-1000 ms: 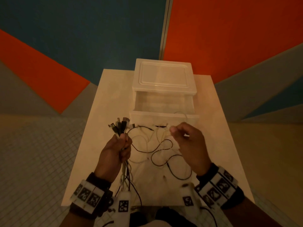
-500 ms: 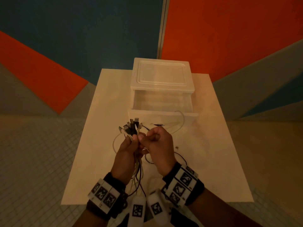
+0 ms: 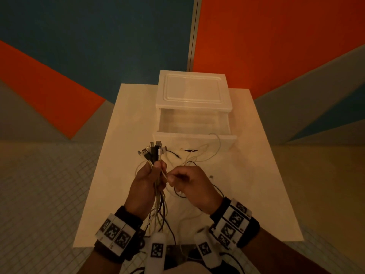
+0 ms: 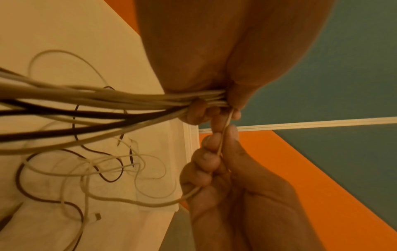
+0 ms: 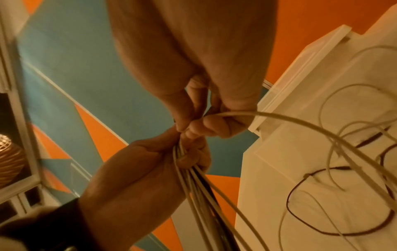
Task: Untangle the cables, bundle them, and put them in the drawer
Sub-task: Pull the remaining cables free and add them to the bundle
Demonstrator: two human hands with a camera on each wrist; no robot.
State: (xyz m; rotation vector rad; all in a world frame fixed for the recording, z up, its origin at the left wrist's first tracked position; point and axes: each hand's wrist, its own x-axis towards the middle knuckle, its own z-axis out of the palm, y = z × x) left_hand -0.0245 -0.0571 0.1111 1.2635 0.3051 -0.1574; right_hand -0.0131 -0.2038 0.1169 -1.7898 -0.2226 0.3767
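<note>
- White table point(image 3: 122, 175): loose cable loops point(image 3: 203, 155) remain unbundled.
- Cable bundle point(image 3: 156, 155) is gripped by left hand point(image 3: 146, 180).
- One white cable point(image 4: 225, 134) is pinched by right hand point(image 3: 193, 184).
- Open drawer point(image 3: 193, 137) holds no bundle yet.

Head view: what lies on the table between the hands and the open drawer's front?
Loose cable loops, white and dark, on the table between the right hand and the drawer front; one white loop reaches that front.

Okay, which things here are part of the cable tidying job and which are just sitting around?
Part of the job:
- bundle of cables, gripped by the left hand
- single white cable, pinched by the right hand
- loose cables lying on the table
- open drawer

Just there:
- white table
- painted wall
- tiled floor
</note>
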